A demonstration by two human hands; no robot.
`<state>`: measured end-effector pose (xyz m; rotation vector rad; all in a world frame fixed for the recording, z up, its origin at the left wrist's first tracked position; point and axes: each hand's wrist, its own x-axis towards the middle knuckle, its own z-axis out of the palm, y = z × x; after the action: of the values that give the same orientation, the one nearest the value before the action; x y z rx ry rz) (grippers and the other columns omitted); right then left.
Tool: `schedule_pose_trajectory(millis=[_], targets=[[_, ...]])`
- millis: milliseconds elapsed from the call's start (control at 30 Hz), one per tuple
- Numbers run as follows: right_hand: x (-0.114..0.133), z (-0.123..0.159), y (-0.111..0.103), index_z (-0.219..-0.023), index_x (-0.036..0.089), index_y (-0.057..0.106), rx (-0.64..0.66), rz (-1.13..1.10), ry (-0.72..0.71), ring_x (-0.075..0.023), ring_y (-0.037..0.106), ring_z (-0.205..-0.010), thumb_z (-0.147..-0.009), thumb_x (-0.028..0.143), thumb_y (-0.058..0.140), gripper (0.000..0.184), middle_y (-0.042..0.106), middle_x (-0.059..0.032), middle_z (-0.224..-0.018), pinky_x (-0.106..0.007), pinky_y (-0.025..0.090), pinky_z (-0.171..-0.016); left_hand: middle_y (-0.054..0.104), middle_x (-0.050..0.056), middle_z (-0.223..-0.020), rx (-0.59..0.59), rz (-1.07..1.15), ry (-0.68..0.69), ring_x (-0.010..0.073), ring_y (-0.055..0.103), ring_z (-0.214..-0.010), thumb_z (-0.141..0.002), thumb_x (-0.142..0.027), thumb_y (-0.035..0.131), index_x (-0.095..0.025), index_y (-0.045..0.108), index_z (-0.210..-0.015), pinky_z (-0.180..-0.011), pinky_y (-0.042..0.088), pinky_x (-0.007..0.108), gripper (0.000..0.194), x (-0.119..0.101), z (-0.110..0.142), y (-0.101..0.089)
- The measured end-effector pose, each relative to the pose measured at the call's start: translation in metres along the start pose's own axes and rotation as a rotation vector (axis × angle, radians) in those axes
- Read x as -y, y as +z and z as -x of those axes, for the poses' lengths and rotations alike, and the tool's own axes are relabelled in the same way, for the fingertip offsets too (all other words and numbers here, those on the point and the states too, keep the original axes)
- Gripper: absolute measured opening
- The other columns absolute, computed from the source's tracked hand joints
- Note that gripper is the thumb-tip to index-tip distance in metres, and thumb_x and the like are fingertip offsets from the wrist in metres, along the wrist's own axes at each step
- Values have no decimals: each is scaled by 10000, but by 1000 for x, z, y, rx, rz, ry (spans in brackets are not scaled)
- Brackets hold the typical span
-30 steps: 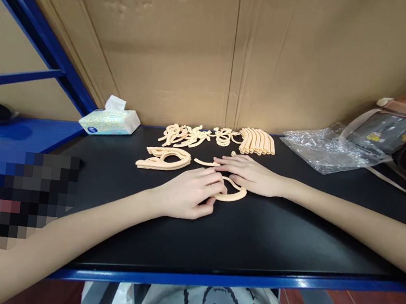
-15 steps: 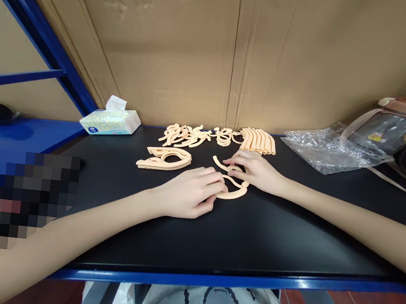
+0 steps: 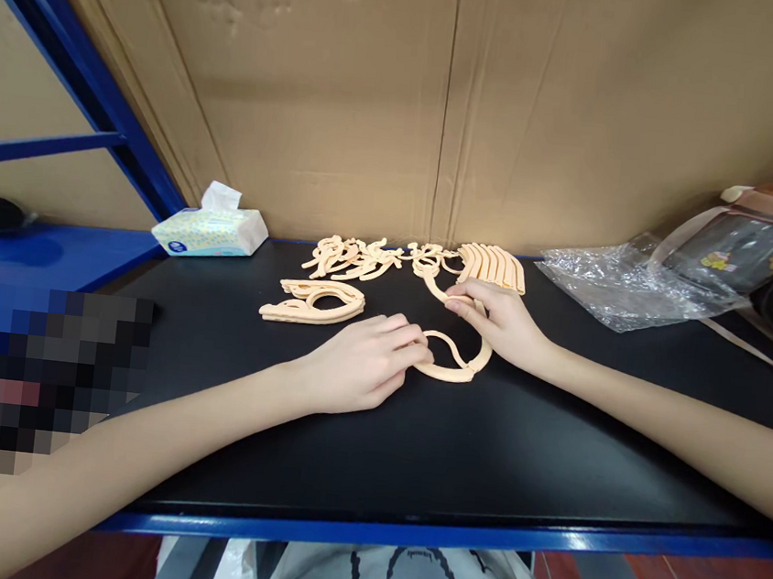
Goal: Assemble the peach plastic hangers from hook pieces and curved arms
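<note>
On the black-topped, blue-edged bench (image 3: pixel 381 473), the left hand (image 3: pixel 371 362) is closed over the left end, and the right hand (image 3: pixel 505 322) pinches the far arm, of a jointed, curved cream plastic piece (image 3: pixel 448 372) right of the flat cream plastic stack (image 3: pixel 296 313), its near arm lying left-to-right.

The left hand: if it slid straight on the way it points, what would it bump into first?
Past the curved piece it touches, the left hand would probably meet the right hand first, though depth is hard to judge here.

No legible text or numbers.
</note>
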<state>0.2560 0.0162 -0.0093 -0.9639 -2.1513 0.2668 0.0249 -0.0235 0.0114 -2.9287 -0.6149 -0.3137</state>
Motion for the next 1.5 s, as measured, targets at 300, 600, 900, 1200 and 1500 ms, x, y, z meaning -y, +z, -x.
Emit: schedule_pose_trajectory(millis=[300,600,900,1200,1500], targets=[[6,1,-1,-885,197,567,-81,-17,74,-144,546,-657,-936,376,437,227,623,-15,-758,-264,410,-631,596,55,-1028,-6,-70,-86,169,578,-904,-930,-136,356,-167,558,-1036,-710,443,267,230,2,3,4],[8,1,-1,-885,207,540,-33,-39,88,-140,560,-616,-932,400,434,225,589,3,-693,-265,433,-620,610,57,-990,-50,-124,-177,163,600,-861,-955,-224,357,-163,588,-1008,-721,459,272,244,1,1,5],[7,1,-1,-848,212,504,-42,-20,79,-154,566,-687,-896,348,478,147,608,-22,-776,-282,448,-646,674,20,-877,-134,-216,-302,168,628,-807,-948,-250,401,-165,651,-874,-646,440,268,274,4,2,7],[2,1,0,-837,216,484,-57,-19,52,-170,579,-751,-849,258,497,45,619,-31,-828,-297,456,-688,684,18,-885,-123,-231,-345,165,643,-782,-940,-247,414,-162,663,-881,-592,412,267,270,1,1,6],[1,1,1,-830,215,473,-91,-11,29,-147,562,-688,-839,243,520,55,603,-15,-790,-283,465,-652,694,-3,-920,-109,-195,-397,171,636,-812,-939,-272,429,-191,670,-911,-652,457,284,255,1,1,5]])
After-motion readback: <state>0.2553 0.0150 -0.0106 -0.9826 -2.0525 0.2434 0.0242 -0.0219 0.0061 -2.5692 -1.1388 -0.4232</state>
